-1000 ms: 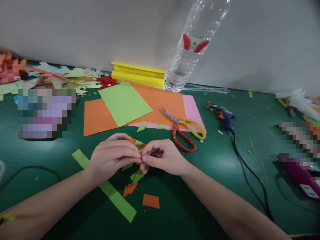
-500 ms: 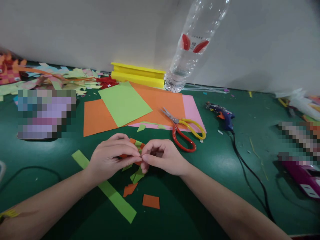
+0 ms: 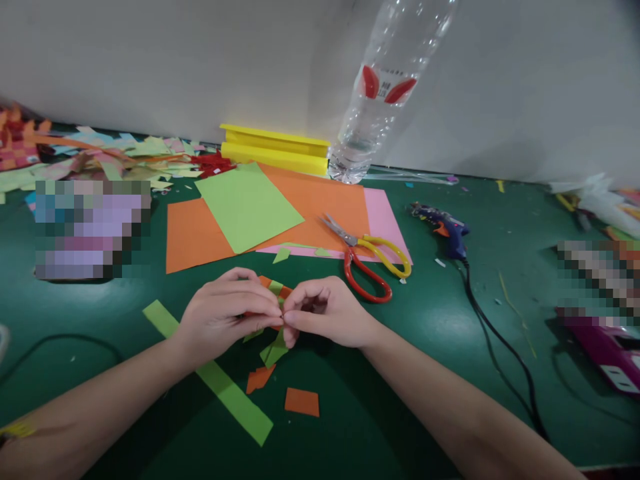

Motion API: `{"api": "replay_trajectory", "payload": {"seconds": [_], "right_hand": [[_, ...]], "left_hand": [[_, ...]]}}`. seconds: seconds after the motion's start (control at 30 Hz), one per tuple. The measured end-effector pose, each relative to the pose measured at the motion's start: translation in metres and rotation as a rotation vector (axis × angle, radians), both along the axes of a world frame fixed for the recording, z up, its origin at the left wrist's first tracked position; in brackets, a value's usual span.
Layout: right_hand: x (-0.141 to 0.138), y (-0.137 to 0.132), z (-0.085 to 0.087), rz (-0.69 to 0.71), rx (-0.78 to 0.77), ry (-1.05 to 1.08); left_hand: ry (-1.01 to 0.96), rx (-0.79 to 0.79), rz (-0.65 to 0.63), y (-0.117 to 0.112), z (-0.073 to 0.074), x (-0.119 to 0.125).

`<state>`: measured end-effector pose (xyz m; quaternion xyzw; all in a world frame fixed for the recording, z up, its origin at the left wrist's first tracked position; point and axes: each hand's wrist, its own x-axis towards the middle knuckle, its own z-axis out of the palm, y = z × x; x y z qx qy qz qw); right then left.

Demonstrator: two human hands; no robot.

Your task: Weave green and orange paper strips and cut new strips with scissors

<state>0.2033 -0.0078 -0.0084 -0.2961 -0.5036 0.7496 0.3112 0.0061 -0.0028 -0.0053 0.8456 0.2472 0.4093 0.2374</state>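
My left hand (image 3: 227, 313) and my right hand (image 3: 325, 312) meet over the green table (image 3: 450, 320), fingertips pinched together. Between them they grip a small woven piece of orange and green paper strips (image 3: 274, 288); most of it is hidden by the fingers. Green strip ends (image 3: 273, 350) hang below the hands. A long green strip (image 3: 220, 383) lies under my left wrist. Two orange scraps (image 3: 302, 402) lie nearer to me.
Orange, green and pink sheets (image 3: 310, 207) lie behind the hands, with red-and-yellow scissors (image 3: 367, 263) on them. A clear bottle (image 3: 385, 93) and yellow folded paper (image 3: 273, 148) stand by the wall. A blue glue gun (image 3: 445, 230) with its cable lies right. Paper scraps pile at the far left.
Nothing has moved noticeably; both hands stay pinched on the woven piece with only slight finger shifts.
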Motion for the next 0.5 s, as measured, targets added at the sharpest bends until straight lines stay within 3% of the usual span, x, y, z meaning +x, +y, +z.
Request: {"api": "replay_trajectory", "payload": {"seconds": [0.5], "right_hand": [[0.0033, 0.001, 0.0025, 0.116, 0.001, -0.054]], "left_hand": [[-0.068, -0.011, -0.083, -0.0024, 0.0003, 0.0018]]}}
